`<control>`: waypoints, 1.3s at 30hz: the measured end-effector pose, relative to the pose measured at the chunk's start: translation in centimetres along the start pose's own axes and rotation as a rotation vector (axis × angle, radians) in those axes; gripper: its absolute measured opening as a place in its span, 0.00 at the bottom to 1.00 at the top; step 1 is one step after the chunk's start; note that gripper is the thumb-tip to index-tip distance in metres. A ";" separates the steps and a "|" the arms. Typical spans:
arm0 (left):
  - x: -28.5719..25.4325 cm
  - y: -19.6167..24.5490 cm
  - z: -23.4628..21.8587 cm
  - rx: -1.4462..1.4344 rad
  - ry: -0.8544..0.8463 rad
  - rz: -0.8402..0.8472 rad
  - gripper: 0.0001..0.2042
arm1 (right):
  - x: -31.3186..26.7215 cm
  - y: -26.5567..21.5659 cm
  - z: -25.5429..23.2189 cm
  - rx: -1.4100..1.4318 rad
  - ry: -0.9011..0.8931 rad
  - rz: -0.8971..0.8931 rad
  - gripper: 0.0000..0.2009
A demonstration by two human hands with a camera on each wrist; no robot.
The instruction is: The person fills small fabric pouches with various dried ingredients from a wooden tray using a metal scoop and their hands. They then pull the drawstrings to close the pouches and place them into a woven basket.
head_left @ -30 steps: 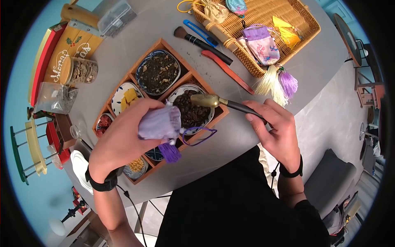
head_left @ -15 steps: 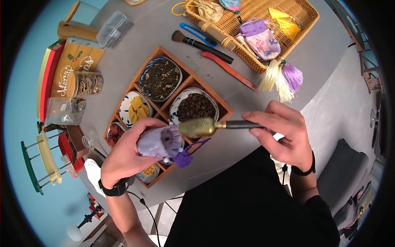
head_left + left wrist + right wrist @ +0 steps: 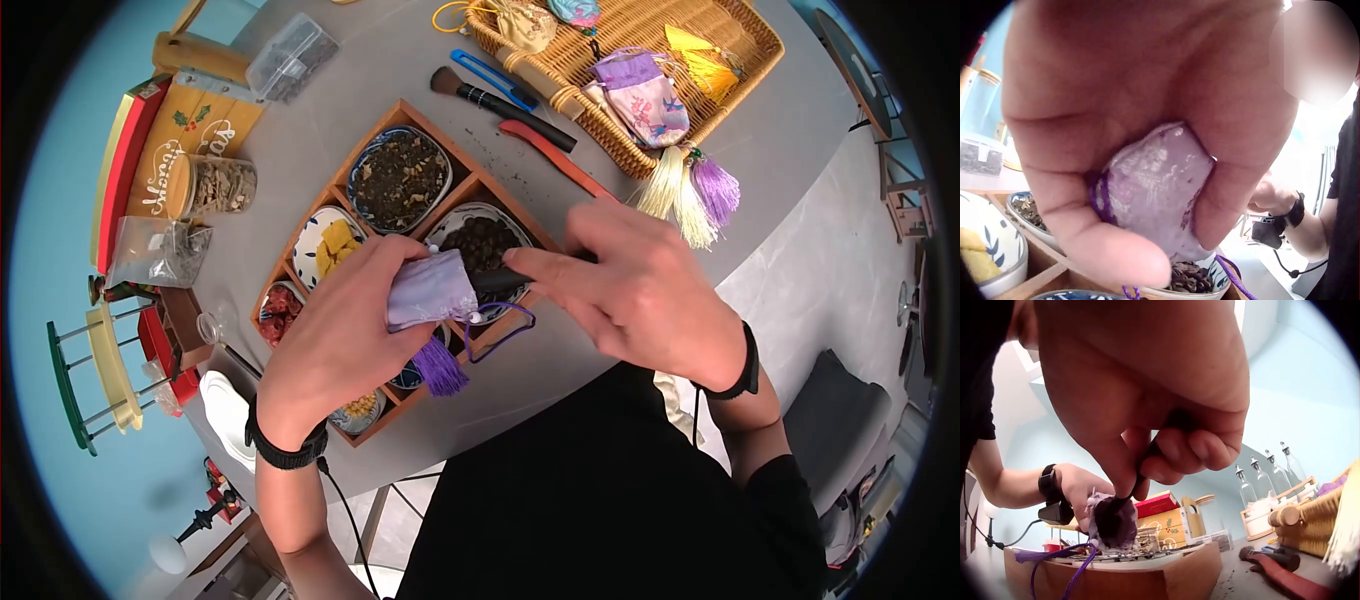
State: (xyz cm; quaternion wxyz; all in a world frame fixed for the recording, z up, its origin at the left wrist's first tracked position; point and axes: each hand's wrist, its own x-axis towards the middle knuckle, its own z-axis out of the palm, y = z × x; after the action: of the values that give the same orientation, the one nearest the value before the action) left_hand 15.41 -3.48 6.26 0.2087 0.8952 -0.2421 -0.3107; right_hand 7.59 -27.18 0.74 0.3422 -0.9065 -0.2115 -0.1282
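Note:
My left hand (image 3: 345, 335) grips a pale lilac pouch (image 3: 432, 290) with a purple tassel (image 3: 440, 366), held over the divided wooden box (image 3: 375, 415). The fingers of my right hand (image 3: 640, 290) pinch the black handle (image 3: 490, 280) of the scoop. In the right wrist view the handle reaches into the open mouth of the pouch (image 3: 1124, 528); the brass scoop end is hidden inside. Just behind the pouch sits a bowl of dark brown beans (image 3: 478, 240). In the left wrist view, the thumb and fingers of the left hand (image 3: 1147, 94) wrap the pouch (image 3: 1157, 181).
More bowls in the box hold dried leaves (image 3: 400, 180), yellow pieces (image 3: 338, 240) and red pieces (image 3: 280, 308). Beyond it lie a brush (image 3: 500, 105), a blue cutter (image 3: 492, 78) and a red tool (image 3: 555, 155). A wicker basket (image 3: 620, 150) with pouches and tassels stands at the back right.
My right hand has moved left, bringing the scoop from over the beans to the pouch, and its brass end has gone out of sight inside. The left hand has turned the pouch toward the right.

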 end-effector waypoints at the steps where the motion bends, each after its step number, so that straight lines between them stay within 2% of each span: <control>1: 0.0 0.0 0.1 0.039 0.012 -0.014 0.23 | -0.3 0.1 -0.3 -0.003 -0.003 0.003 0.16; 5: -0.1 -0.5 0.4 0.097 0.061 -0.073 0.24 | -1.7 0.7 -1.6 -0.045 -0.017 0.092 0.16; 10: -0.4 -0.6 0.5 0.093 0.088 -0.047 0.26 | -2.1 0.4 -2.2 0.012 0.009 0.157 0.15; 13: -0.1 -0.2 1.1 0.053 0.106 -0.011 0.27 | -0.8 -0.4 -1.0 0.056 -0.035 0.103 0.13; 15: -0.1 0.0 1.4 0.053 0.116 0.031 0.28 | -0.3 -0.2 0.7 0.126 0.029 0.066 0.12; 18: -0.4 0.3 1.5 0.030 0.046 0.052 0.26 | -0.2 -0.5 1.7 0.117 0.036 0.012 0.12; 22: -1.4 -1.0 1.3 0.058 0.052 -0.006 0.26 | -1.1 0.1 0.0 0.067 0.029 0.025 0.14; 25: -2.4 -1.8 1.0 0.010 0.106 -0.015 0.26 | -1.9 0.9 -1.3 -0.007 -0.026 0.083 0.14; 27: -3.4 -2.3 0.8 -0.020 0.132 -0.014 0.26 | -2.3 1.5 -1.3 -0.008 0.017 0.173 0.12; 28: -3.9 -2.6 0.9 -0.079 0.171 -0.026 0.27 | -2.2 1.7 -1.4 -0.011 -0.009 0.219 0.11; 30: -4.9 -3.5 1.2 -0.141 0.222 -0.038 0.27 | -1.6 2.0 -1.0 0.012 0.005 0.178 0.11; 32: -5.9 -4.8 1.6 -0.394 0.327 -0.064 0.26 | -0.8 2.2 -0.6 0.037 0.014 0.130 0.11; 33: -6.4 -5.2 1.8 -0.400 0.344 -0.069 0.26 | -0.3 2.2 -0.4 0.031 -0.019 0.112 0.11; 35: -7.5 -5.8 2.1 -0.744 0.465 -0.149 0.24 | 0.2 2.1 0.0 0.020 -0.061 0.073 0.11; 36: -7.9 -5.8 2.2 -0.752 0.505 -0.171 0.21 | 0.0 2.4 0.1 0.019 -0.053 0.105 0.11; 39: -9.3 -6.7 3.1 -0.958 0.613 -0.084 0.20 | -0.6 2.5 -0.2 0.002 -0.052 0.122 0.12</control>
State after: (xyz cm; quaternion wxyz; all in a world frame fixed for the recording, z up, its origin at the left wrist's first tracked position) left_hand 9.00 6.38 4.76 0.6393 0.7589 0.0333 -0.1198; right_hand 8.27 -29.19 -0.78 0.3446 -0.9204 -0.1647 -0.0835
